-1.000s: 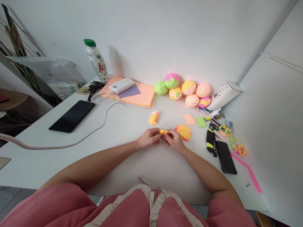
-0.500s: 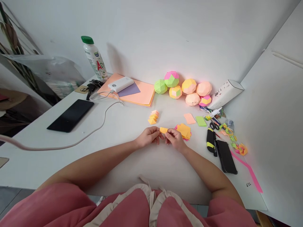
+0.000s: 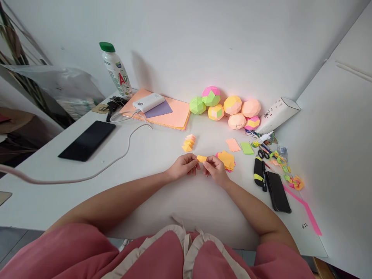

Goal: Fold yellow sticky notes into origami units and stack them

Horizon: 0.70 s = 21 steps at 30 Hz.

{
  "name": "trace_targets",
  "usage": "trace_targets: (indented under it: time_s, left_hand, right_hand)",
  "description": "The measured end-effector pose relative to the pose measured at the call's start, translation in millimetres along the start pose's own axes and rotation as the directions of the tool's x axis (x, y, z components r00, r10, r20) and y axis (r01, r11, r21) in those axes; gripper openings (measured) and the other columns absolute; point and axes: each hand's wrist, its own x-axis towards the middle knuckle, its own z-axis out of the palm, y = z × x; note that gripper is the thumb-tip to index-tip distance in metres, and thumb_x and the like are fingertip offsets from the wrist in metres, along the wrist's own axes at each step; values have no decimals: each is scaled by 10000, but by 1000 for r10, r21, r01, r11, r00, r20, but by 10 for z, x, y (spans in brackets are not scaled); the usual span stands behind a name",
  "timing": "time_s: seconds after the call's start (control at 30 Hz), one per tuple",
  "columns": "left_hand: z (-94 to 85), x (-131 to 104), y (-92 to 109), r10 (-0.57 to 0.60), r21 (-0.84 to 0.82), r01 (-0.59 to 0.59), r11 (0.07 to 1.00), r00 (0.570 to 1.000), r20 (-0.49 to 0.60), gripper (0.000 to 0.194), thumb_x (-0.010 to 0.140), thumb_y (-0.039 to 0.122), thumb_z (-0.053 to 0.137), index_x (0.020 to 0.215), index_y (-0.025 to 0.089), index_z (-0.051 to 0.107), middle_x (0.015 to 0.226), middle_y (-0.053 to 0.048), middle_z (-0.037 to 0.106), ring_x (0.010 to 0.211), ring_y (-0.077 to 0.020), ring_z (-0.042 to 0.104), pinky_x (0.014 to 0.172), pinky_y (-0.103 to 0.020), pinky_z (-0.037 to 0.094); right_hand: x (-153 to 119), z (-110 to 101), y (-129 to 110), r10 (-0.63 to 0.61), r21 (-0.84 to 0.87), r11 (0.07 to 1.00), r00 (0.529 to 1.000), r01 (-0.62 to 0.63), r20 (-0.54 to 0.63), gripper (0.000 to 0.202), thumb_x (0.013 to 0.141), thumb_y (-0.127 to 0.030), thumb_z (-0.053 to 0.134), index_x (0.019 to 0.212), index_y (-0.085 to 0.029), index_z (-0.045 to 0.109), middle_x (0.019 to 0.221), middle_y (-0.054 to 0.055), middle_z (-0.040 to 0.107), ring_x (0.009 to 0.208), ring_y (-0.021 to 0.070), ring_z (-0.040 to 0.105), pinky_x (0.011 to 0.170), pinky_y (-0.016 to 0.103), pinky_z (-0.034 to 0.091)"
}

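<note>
A small orange paper piece (image 3: 201, 159), seemingly folded, is held between my two hands just above the white table. My left hand (image 3: 184, 166) pinches its left end, and my right hand (image 3: 214, 169) has thumb and fingers on its right end. Just behind my left hand is a short row of folded paper units (image 3: 189, 143) in orange and peach. A loose stack of orange paper squares (image 3: 226, 160), with pink edges peeking out, lies right beside my right hand. Farther back are a peach paper sheet (image 3: 233, 145) and a green paper sheet (image 3: 247, 148).
Several faceted paper balls (image 3: 211, 96) stand against the wall. To the right are scissors (image 3: 263, 154), a box cutter (image 3: 258, 171), a black phone (image 3: 278, 192) and a white box (image 3: 279, 116). On the left lie a black tablet (image 3: 87, 140), a power bank (image 3: 148, 102) with cable, and a bottle (image 3: 116, 70).
Both hands stay in nearly the same place, still holding the orange paper piece. Its outline looks slightly different, and the fingers have shifted a little. The camera view has moved very slightly.
</note>
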Motion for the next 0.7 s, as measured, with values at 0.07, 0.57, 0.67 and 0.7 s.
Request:
trace_targets:
  time_s: [0.07,0.57,0.67,0.7]
  left_hand:
    - [0,0,6,-3,6,3,1000,1000,-1,320,809,482,496,794,165,457,766,-24,630,531,-95,549,499,-230,379]
    - [4,7,13,8,-32,-9,999,1000,-20,333,812,470,493,960,173,523,726,10,549,513,-80,497,497,-230,369]
    - [6,-5,18,0,-50,0,999,1000,-2,324,823,436,481,1030,188,506,724,21,506,533,-82,480,509,-234,366]
    - [5,-8,16,-2,-52,2,999,1000,8,328,831,433,467,1046,188,504,708,23,493,539,-87,471,513,-237,364]
  right_hand:
    - [2,0,14,-38,17,999,999,38,-9,217,778,-373,600,833,-204,475,578,-59,518,484,92,528,434,212,435]
    - [-16,31,38,-252,-167,950,964,262,79,139,809,-324,564,847,-200,615,884,34,555,519,70,549,411,216,464]
    - [-18,39,36,-288,-209,931,954,298,79,141,804,-326,565,837,-211,641,889,49,569,540,89,552,437,251,494]
    - [-20,44,33,-296,-227,925,952,305,75,142,806,-327,561,834,-217,647,888,53,574,545,97,551,452,267,504]
